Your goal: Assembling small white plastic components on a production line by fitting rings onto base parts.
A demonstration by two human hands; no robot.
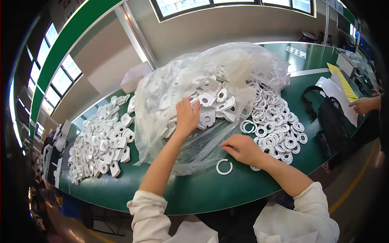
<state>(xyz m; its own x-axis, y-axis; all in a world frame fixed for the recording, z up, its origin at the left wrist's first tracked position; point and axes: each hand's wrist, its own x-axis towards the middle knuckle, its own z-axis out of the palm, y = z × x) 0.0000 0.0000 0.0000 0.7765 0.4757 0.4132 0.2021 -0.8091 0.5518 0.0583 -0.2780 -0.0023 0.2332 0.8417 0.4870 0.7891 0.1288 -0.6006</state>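
Note:
A large clear plastic bag lies open in the middle of the table, filled with white plastic parts, flat pieces with round holes. My left hand reaches into its mouth, fingertips against the parts, thumb apart from the fingers. My right hand hovers at the bag's right front edge, its fingers curled together in a pinch; anything between them is too small or hidden to make out. Just below it, a single white split ring lies on the green table.
To the right is a heap of white rings; to the left, a pile of white holed parts. A black bag and a yellow sheet lie farther right, near another person's hand. A pale box stands behind.

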